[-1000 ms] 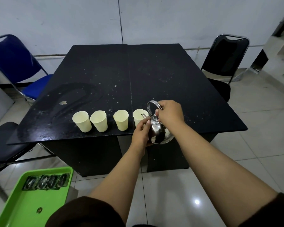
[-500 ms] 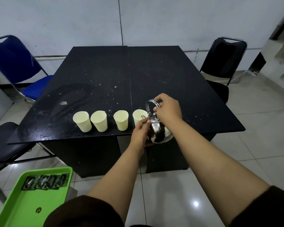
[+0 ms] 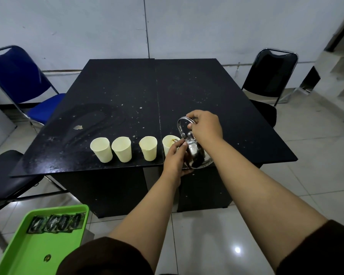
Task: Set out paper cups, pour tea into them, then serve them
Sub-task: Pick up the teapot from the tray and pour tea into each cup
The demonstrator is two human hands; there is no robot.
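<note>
Head view: right hand (image 3: 206, 126) grips shiny steel kettle (image 3: 196, 153) handle; left hand (image 3: 176, 155) steadies rightmost paper cup (image 3: 168, 142).

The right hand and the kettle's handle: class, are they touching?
Touching. The head view shows the right hand with fingers curled round the arched handle of the steel kettle.

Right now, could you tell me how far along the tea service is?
Setting out looks done: four paper cups stand in a row near the black table's front edge. Pouring is in hand: the right hand holds the steel kettle's handle, tipping it at the rightmost cup, while the left hand steadies the kettle. The other three cups look unfilled, and nothing is served yet.
</note>
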